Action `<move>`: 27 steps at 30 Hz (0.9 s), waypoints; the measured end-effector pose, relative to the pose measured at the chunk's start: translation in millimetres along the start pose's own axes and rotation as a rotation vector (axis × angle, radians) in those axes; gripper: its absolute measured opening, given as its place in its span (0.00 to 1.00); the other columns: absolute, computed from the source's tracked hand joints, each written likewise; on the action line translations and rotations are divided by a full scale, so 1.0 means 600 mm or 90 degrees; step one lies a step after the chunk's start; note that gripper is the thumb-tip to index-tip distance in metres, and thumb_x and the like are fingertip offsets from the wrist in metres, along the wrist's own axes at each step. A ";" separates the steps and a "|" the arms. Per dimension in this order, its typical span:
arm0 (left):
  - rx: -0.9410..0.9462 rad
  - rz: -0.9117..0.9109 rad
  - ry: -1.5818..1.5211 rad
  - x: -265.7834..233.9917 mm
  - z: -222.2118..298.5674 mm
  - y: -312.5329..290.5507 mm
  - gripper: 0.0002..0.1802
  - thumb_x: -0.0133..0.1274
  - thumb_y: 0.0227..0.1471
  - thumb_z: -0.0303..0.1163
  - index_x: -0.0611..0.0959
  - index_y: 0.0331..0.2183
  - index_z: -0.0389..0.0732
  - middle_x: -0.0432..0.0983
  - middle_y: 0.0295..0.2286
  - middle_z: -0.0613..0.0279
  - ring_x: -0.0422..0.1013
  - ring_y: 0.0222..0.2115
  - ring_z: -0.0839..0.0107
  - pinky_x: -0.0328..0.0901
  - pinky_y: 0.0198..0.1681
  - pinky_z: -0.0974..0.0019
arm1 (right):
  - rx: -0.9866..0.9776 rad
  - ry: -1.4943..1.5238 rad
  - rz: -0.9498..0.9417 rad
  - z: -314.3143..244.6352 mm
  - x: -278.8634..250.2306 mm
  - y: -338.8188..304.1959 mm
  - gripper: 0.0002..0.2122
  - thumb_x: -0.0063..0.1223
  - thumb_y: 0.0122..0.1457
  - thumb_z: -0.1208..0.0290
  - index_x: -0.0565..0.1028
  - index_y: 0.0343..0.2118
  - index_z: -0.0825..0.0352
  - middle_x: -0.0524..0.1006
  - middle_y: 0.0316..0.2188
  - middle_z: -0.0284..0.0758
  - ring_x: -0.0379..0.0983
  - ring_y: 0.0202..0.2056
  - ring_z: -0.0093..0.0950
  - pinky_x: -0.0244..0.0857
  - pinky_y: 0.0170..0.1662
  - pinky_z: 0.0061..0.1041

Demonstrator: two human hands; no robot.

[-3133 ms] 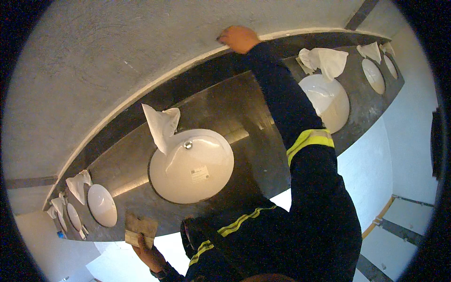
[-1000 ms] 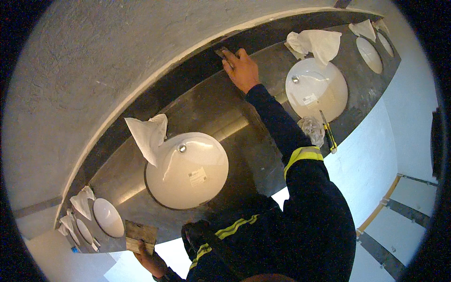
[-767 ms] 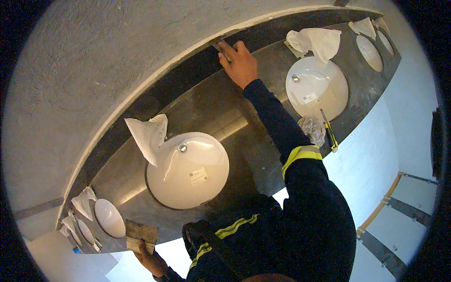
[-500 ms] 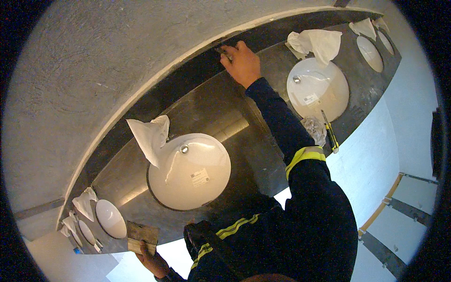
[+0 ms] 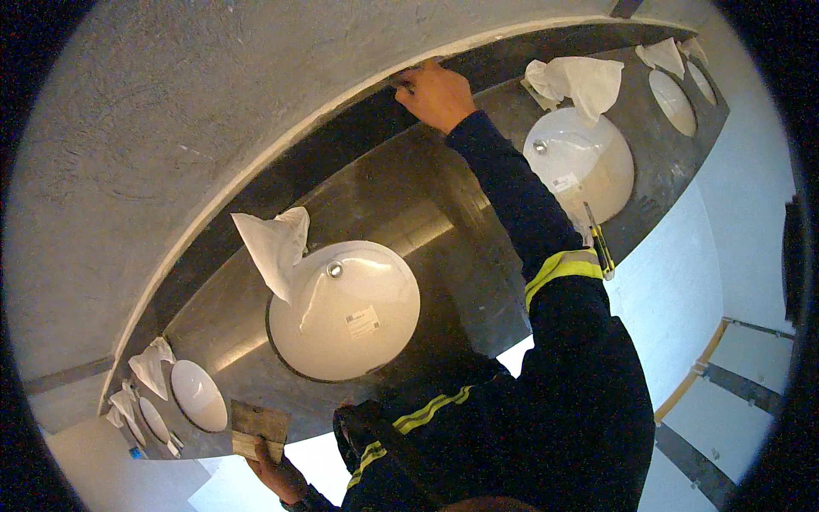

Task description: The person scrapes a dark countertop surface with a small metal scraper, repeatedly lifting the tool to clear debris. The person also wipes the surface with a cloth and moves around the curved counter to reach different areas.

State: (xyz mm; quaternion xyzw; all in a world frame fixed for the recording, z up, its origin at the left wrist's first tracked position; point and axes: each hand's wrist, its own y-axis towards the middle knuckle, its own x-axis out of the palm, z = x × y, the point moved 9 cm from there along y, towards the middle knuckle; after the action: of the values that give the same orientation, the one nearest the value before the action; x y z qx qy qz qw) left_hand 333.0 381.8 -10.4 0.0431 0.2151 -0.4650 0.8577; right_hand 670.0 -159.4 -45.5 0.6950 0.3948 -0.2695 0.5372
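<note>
My right hand [image 5: 437, 96] reaches over the dark stone counter [image 5: 444, 290]. Its fingers are bent and pressed at the top edge of the dark backsplash [image 5: 341, 128], where a pale joint meets the grey wall. Whatever they pinch is small, dark and mostly hidden. Low at the counter's front edge, my left hand [image 5: 271, 474] grips a flat, square brown plate with a paler wood-like strip [image 5: 260, 429]; its exact kind is unclear. Between my arms lies a white oval basin [image 5: 345, 328] with a paper label inside.
Another white basin [image 5: 589, 158] sits right of my forearm, with a yellow-black utility knife [image 5: 601, 243] by its front rim. White cloths or bags [image 5: 277, 252] cover spots behind the basins. Smaller basins [image 5: 200, 397] line both ends. The rough plaster wall [image 5: 188, 128] rises behind.
My right hand has moved slightly up against the backsplash's top edge, its fingers turned closer to the wall. The right sleeve now hides most of the crumpled wrap near the knife. My left hand stays put.
</note>
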 end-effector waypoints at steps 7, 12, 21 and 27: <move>-0.032 0.011 -0.127 0.012 -0.004 0.004 0.29 0.49 0.50 0.34 0.60 0.49 0.30 0.61 0.47 0.51 0.60 0.46 0.62 0.55 0.51 0.62 | 0.116 0.051 0.017 0.044 0.014 -0.081 0.14 0.47 0.49 0.57 0.74 0.38 0.56 0.68 0.27 0.38 0.70 0.27 0.38 0.65 0.29 0.36; -0.033 -0.010 -0.107 0.011 -0.012 0.013 0.30 0.49 0.49 0.35 0.59 0.50 0.31 0.60 0.48 0.51 0.60 0.47 0.61 0.56 0.50 0.60 | 0.120 0.079 0.104 0.043 0.013 -0.093 0.15 0.47 0.51 0.58 0.73 0.40 0.55 0.65 0.27 0.36 0.68 0.26 0.36 0.64 0.28 0.35; -0.019 0.024 -0.075 -0.008 -0.018 0.009 0.29 0.47 0.48 0.34 0.59 0.50 0.34 0.60 0.47 0.51 0.61 0.45 0.59 0.60 0.47 0.58 | 0.112 0.087 0.049 0.037 0.043 -0.106 0.14 0.46 0.52 0.59 0.73 0.41 0.55 0.65 0.25 0.38 0.67 0.27 0.36 0.63 0.29 0.34; 0.049 -0.057 0.107 -0.027 -0.041 0.031 0.32 0.48 0.48 0.34 0.57 0.52 0.33 0.59 0.48 0.50 0.60 0.47 0.60 0.56 0.50 0.59 | 0.444 0.592 0.309 0.114 0.129 -0.173 0.14 0.41 0.56 0.65 0.70 0.43 0.65 0.71 0.39 0.40 0.68 0.40 0.34 0.59 0.45 0.26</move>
State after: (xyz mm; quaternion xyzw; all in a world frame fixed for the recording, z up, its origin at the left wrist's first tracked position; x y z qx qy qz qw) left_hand 332.0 411.8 -28.4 0.1050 0.2701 -0.5056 0.8126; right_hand 628.7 -193.3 -181.8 0.9436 0.3069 0.0773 0.0969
